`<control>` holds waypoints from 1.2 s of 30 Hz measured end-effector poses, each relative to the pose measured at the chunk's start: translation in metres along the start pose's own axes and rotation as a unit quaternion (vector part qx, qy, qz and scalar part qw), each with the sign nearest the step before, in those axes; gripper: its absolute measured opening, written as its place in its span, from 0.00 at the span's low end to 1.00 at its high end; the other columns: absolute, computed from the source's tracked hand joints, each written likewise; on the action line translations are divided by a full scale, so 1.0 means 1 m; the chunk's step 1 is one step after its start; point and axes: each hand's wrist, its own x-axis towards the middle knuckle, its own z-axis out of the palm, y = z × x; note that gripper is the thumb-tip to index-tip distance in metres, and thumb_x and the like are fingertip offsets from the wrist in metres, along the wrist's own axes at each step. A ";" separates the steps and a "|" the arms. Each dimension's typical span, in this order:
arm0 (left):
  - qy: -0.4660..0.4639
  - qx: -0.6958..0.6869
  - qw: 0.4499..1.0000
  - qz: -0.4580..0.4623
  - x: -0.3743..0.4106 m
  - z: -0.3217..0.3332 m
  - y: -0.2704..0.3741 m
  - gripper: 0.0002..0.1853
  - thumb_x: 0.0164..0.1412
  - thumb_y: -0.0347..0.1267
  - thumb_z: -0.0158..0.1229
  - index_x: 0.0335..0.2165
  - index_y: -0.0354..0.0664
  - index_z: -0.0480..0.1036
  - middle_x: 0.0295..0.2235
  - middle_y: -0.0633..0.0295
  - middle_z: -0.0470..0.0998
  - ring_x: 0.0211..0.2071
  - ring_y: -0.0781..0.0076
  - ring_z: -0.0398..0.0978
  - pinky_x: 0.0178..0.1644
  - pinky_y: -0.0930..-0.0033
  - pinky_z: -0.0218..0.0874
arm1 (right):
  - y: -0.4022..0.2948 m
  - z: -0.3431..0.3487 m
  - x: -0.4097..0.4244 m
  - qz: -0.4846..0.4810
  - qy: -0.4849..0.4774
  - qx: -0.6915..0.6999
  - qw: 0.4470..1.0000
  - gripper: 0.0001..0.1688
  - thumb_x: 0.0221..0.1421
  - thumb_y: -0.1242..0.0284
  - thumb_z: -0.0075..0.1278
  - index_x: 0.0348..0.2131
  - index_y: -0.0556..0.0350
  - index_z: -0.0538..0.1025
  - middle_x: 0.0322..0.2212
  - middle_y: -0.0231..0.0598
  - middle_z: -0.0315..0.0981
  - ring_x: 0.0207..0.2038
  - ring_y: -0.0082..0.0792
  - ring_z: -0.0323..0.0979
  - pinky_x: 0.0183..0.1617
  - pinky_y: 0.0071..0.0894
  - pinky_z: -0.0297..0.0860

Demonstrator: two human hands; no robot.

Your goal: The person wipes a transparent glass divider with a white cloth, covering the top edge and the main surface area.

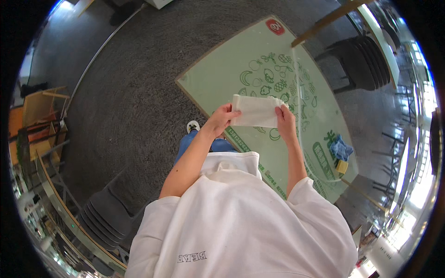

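Between my two hands a flat, pale white piece of thin cloth or plastic [255, 112] is stretched out; its exact material is hard to tell. My left hand [220, 120] pinches its left end, thumb on top, beside what looks like a folded or rolled edge. At the right end, where the border is ruffled, my right hand [286, 121] grips it with the thumb on the upper face. Both hands are above the near edge of a light green table [208, 74] printed with fruit and vegetable outlines.
A crumpled blue cloth [341, 148] and a yellow sponge [342, 167] lie on the table's right part. Stacked dark chairs [368, 64] stand beyond it, more stacked chairs [106, 217] at lower left. Wooden furniture [40, 111] is at far left on the dark floor [132, 90].
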 end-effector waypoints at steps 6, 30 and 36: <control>0.053 0.059 0.995 -0.067 0.031 -0.016 -0.015 0.17 0.57 0.25 0.56 0.46 0.38 0.70 0.42 0.63 0.75 0.43 0.72 0.74 0.46 0.69 0.66 | 0.025 0.024 0.028 0.059 0.008 -0.069 0.996 0.16 0.59 0.67 0.48 0.26 0.61 0.68 0.18 0.52 0.66 0.22 0.52 0.63 0.27 0.42 0.62; 0.229 0.197 0.953 -0.038 0.099 0.009 -0.068 0.20 0.51 0.26 0.59 0.42 0.36 0.62 0.38 0.57 0.71 0.36 0.67 0.72 0.37 0.62 0.68 | 0.033 0.113 0.015 -0.067 0.160 -0.255 0.951 0.34 0.55 0.66 0.51 0.57 0.61 0.59 0.55 0.54 0.56 0.55 0.54 0.57 0.57 0.49 0.58; 0.237 0.183 0.954 -0.010 0.091 -0.003 -0.067 0.18 0.54 0.27 0.58 0.43 0.36 0.64 0.38 0.58 0.72 0.36 0.69 0.72 0.38 0.64 0.67 | 0.037 0.114 0.012 0.076 0.111 0.113 0.984 0.27 0.56 0.67 0.53 0.52 0.58 0.64 0.44 0.44 0.67 0.47 0.44 0.65 0.51 0.41 0.62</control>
